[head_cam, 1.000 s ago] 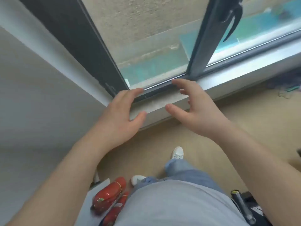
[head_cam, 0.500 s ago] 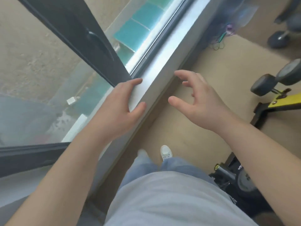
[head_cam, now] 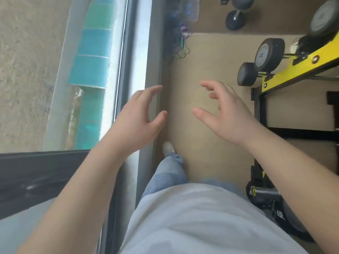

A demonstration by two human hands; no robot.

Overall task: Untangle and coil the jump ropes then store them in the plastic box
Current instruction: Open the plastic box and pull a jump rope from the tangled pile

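Note:
A dark tangle of jump ropes [head_cam: 178, 44] with green and purple handles lies on the tan floor by the wall, far ahead. Just beyond it stands a clear plastic box [head_cam: 185, 10], partly cut off by the top edge. My left hand [head_cam: 139, 120] is raised in front of me over the window sill, fingers relaxed and spread, holding nothing. My right hand [head_cam: 225, 114] hovers beside it over the floor, fingers loosely bent, also holding nothing. Both hands are well short of the ropes.
A large window [head_cam: 60, 70] and its grey sill [head_cam: 143, 52] run along the left. Dumbbells [head_cam: 260, 59] and a yellow-and-black rack [head_cam: 300, 70] stand on the right, with more weights [head_cam: 266, 195] near my right leg. A strip of tan floor [head_cam: 211, 61] leads ahead.
My view has swung right from the window corner to look along the wall. The ropes and box have come into sight ahead. Both hands stay raised and hold nothing.

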